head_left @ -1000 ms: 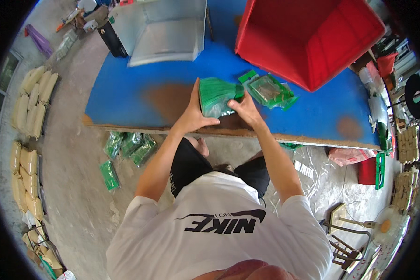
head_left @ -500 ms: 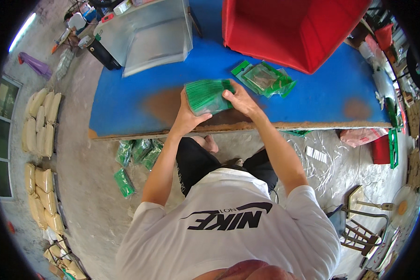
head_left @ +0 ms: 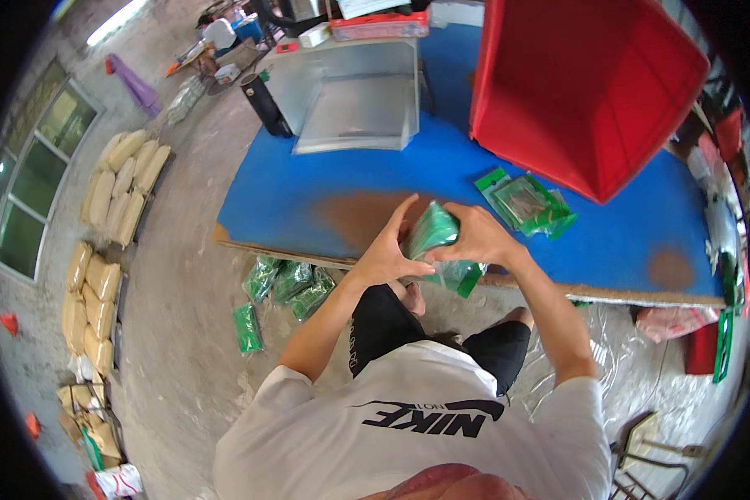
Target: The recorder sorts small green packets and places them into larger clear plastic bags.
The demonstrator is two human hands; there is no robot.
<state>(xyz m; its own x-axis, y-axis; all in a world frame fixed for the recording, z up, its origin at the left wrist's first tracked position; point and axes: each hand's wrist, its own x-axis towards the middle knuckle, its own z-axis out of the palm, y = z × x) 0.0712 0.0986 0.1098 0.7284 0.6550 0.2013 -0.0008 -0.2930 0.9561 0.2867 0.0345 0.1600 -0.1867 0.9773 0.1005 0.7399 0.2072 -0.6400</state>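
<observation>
A stack of green-and-clear plastic bags is held between my hands above the table's front edge, bulging and blurred. My right hand grips its right side, with the thumb over the near face. Around its left side curves my left hand, thumb low against the stack and index finger raised off it. Beneath the right hand a green-edged flap of clear plastic hangs down. Some of the fingers are hidden behind the stack. To the right, a few loose green-edged clear bags lie on the tabletop.
A large red plastic bin lies tipped on the blue table, its mouth toward me. Clear plastic sheets and a black cylinder stand at back left. Wrapped green packs lie on the floor below.
The stack has turned from a broad fan of edges to a narrower bundle. My left hand has loosened and raised its index finger. The whole view has shifted and tilted.
</observation>
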